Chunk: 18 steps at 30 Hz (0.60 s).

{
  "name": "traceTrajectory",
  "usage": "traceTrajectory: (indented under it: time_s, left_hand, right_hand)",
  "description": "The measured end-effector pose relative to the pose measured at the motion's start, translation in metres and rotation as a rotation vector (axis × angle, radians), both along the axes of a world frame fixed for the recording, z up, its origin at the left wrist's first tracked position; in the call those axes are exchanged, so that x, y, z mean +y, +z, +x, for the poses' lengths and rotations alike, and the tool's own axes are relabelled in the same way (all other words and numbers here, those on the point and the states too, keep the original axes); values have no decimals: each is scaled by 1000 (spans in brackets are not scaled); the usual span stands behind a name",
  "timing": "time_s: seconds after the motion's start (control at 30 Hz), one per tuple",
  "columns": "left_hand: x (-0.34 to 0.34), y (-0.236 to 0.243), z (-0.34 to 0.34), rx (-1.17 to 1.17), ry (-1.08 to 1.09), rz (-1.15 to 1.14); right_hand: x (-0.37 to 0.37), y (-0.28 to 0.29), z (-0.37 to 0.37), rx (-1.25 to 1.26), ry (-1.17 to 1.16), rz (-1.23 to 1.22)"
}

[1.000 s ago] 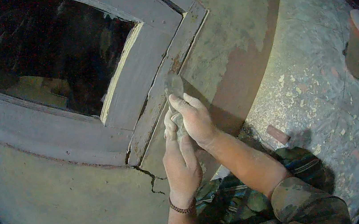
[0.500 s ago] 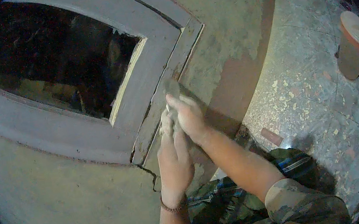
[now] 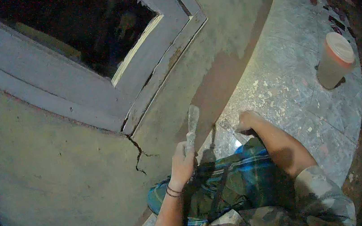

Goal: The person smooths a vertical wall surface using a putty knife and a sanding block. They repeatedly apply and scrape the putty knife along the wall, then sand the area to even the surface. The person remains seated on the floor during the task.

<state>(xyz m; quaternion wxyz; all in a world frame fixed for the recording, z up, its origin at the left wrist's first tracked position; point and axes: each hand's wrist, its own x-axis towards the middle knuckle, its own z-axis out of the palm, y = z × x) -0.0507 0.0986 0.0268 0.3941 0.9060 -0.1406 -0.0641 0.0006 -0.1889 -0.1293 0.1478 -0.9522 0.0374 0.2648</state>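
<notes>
A putty knife (image 3: 193,117) with a pale, dusty blade points up and away from my left hand (image 3: 182,163), whose fingers are wrapped round its handle. It is held in front of the lower wall, apart from the window frame (image 3: 144,90). Down by the floor to the right, my right hand (image 3: 249,120) has its fingers curled, close to where the wall meets the floor. Those fingers are mostly turned away, and what they hold, if anything, is hidden. Both hands look dusty with whitish powder.
A jagged crack (image 3: 138,153) runs through the wall (image 3: 62,173) from the frame's corner. A lidded bucket (image 3: 333,67) with an orange rim stands on the tiled floor (image 3: 285,77) at right. Pale flakes litter the floor. Checked cloth (image 3: 237,169) covers my lap.
My hands, together at the window frame before, have parted. The left came back from the frame with the putty knife; the right went down to the floor. The view has shifted.
</notes>
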Motion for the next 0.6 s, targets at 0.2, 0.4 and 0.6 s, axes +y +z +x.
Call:
traceTrajectory:
  time_s: [0.2,0.4,0.6]
  left_hand:
    - [51,-80,7,-147,-61,-14]
    - [83,-116,-9,-21,-65,-85]
    - [78,-108,-17,224,47,-300]
  right_hand:
    - [-11,-61,9,154,115,-31]
    - [11,-80,4,-6,-189,46]
    - [29,-15,7,-411,-511,381]
